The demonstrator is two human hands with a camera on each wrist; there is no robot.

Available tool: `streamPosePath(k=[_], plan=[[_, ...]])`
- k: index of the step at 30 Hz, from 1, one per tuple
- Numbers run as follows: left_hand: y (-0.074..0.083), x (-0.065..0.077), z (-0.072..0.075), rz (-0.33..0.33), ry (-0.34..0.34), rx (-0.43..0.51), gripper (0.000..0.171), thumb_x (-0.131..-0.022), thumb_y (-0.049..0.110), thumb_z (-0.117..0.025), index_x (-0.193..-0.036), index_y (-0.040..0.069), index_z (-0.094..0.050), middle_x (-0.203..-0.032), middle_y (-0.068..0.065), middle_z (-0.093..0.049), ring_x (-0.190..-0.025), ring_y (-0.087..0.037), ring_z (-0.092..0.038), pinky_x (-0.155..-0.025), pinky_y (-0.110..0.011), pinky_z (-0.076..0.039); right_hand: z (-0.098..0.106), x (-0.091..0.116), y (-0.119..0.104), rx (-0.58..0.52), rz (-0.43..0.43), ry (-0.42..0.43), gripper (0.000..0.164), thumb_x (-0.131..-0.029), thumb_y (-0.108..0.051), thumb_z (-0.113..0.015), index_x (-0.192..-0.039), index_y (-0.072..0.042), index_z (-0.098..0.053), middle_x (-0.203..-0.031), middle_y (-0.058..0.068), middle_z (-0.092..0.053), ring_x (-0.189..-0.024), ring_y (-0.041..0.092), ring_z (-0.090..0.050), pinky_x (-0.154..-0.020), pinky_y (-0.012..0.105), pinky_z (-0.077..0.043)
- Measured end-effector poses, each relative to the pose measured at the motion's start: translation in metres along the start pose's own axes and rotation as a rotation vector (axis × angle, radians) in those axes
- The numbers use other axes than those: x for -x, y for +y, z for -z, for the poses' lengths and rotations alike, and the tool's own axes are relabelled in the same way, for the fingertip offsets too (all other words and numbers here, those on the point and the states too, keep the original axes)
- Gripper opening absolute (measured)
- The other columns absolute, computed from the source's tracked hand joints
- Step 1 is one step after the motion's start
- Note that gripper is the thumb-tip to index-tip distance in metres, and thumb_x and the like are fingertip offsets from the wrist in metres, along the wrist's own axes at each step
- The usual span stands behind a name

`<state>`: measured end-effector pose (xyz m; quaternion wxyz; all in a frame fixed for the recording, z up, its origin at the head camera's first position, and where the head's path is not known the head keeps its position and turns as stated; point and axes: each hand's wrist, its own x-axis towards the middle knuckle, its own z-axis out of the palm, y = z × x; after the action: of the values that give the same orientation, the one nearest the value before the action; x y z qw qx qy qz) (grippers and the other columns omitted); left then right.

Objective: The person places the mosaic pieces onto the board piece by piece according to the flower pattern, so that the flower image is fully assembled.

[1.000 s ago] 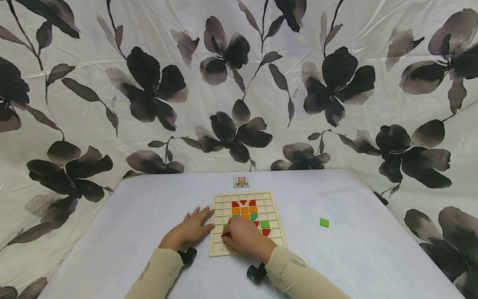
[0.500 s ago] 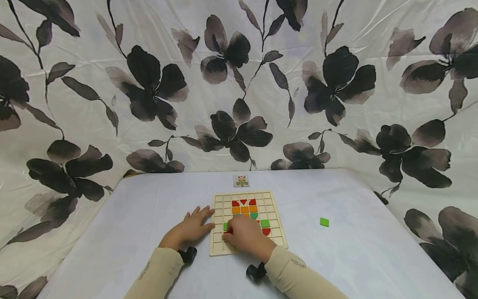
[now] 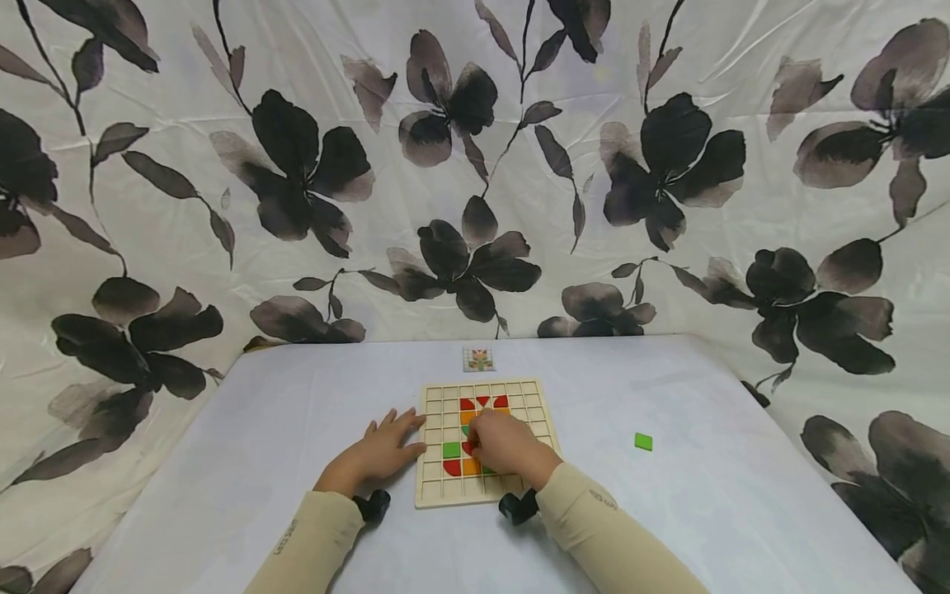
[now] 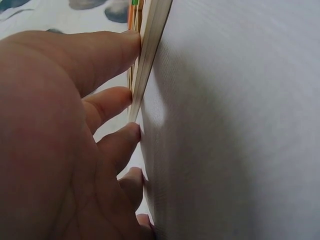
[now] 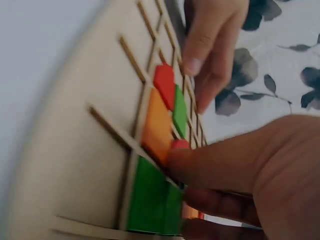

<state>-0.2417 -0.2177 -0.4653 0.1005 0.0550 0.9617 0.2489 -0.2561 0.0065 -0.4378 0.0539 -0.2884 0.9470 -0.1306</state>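
A wooden grid board [image 3: 438, 492] lies on the table with coloured tiles in its cells. My left hand [image 3: 378, 452] rests at its left edge, fingers spread; in the left wrist view the thumb touches the board's side [image 4: 152, 40]. My right hand [image 3: 510, 447] is over the middle, hiding several tiles. In the right wrist view its thumb touches a red tile [image 5: 180, 144] beside an orange tile [image 5: 157, 126], and its other fingers reach down to the board. Left of this hand show a green square tile [image 3: 452, 450] and a red rounded tile [image 3: 452, 468].
A loose green tile [image 3: 643, 441] lies on the white tabletop [image 3: 712, 511] to the right. Behind the board is a small pattern card [image 3: 478, 359]. A floral cloth [image 3: 475, 165] hangs beyond the table's far edge.
My right hand has moved up and right from the lower-left tiles, uncovering the red rounded tile and an orange tile in the lower row. My left hand stays where it was.
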Motion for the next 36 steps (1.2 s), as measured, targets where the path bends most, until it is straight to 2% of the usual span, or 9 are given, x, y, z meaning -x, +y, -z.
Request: streamPosePath(k=[4,9,13,19,22,27,32,36], plan=[[-0.001,0.000,-0.001,-0.001,-0.006,0.001,0.056,-0.095,0.035,-0.057,-0.146,0.013,-0.044,-0.158,-0.016,-0.030,-0.149,-0.042,-0.012,-0.120,-0.062,-0.004,0.002,-0.005,0.001,-0.071,0.013,-0.046,0.003,-0.086,-0.015,-0.069,-0.088,-0.016,-0.067,-0.083,-0.007,-0.061,-0.070,0.009,-0.052,-0.064,0.022,-0.047],[-0.001,0.000,-0.001,-0.009,-0.011,0.002,0.056,-0.096,0.036,-0.057,-0.146,0.014,-0.044,-0.158,-0.015,-0.030,-0.149,-0.042,-0.011,-0.120,-0.062,-0.004,0.003,-0.007,0.001,-0.108,0.088,-0.004,0.006,-0.087,-0.011,-0.068,-0.086,-0.016,-0.066,-0.079,-0.008,-0.062,-0.071,0.008,-0.051,-0.067,0.020,-0.047],[0.000,0.001,0.001,-0.008,-0.017,0.001,0.056,-0.096,0.036,-0.056,-0.146,0.015,-0.043,-0.158,-0.014,-0.029,-0.149,-0.042,-0.011,-0.120,-0.062,-0.004,0.004,-0.005,0.001,-0.052,0.171,0.022,0.004,-0.088,-0.012,-0.070,-0.087,-0.016,-0.071,-0.082,-0.008,-0.067,-0.074,0.006,-0.056,-0.072,0.019,-0.051],[-0.001,0.000,0.004,-0.010,-0.015,-0.004,0.056,-0.096,0.037,-0.056,-0.146,0.015,-0.043,-0.159,-0.013,-0.030,-0.149,-0.042,-0.011,-0.120,-0.061,-0.004,0.005,-0.001,0.009,0.039,0.258,0.012,0.013,-0.091,-0.011,-0.065,-0.091,-0.016,-0.077,-0.093,-0.006,-0.072,-0.088,0.007,-0.065,-0.081,0.020,-0.054],[-0.001,-0.001,0.004,-0.008,-0.011,-0.004,0.056,-0.096,0.037,-0.056,-0.146,0.015,-0.044,-0.158,-0.014,-0.030,-0.149,-0.042,-0.011,-0.120,-0.061,-0.004,0.004,-0.001,0.011,0.049,0.266,0.025,0.011,-0.091,-0.013,-0.066,-0.093,-0.016,-0.077,-0.096,-0.006,-0.072,-0.091,0.008,-0.065,-0.083,0.022,-0.054],[-0.001,-0.001,0.003,-0.003,-0.015,0.001,0.057,-0.096,0.037,-0.057,-0.146,0.014,-0.044,-0.158,-0.014,-0.030,-0.149,-0.042,-0.011,-0.120,-0.062,-0.004,0.002,-0.003,0.013,0.057,0.258,0.002,0.011,-0.091,-0.017,-0.068,-0.098,-0.019,-0.076,-0.096,-0.007,-0.068,-0.086,0.007,-0.061,-0.081,0.021,-0.053],[-0.002,-0.002,0.002,-0.002,-0.011,-0.001,0.057,-0.096,0.037,-0.056,-0.146,0.015,-0.043,-0.158,-0.013,-0.030,-0.149,-0.041,-0.011,-0.120,-0.061,-0.004,0.005,-0.008,0.011,0.096,0.224,-0.073,0.013,-0.091,-0.019,-0.067,-0.102,-0.021,-0.075,-0.094,-0.007,-0.061,-0.080,0.006,-0.054,-0.078,0.020,-0.051],[-0.004,-0.003,-0.001,0.003,-0.012,0.004,0.057,-0.095,0.037,-0.057,-0.146,0.016,-0.044,-0.159,-0.013,-0.030,-0.150,-0.041,-0.011,-0.120,-0.061,-0.003,0.010,-0.013,0.010,0.039,0.174,-0.138,0.006,-0.089,-0.019,-0.070,-0.094,-0.022,-0.068,-0.085,-0.010,-0.059,-0.078,0.007,-0.053,-0.077,0.020,-0.050]])
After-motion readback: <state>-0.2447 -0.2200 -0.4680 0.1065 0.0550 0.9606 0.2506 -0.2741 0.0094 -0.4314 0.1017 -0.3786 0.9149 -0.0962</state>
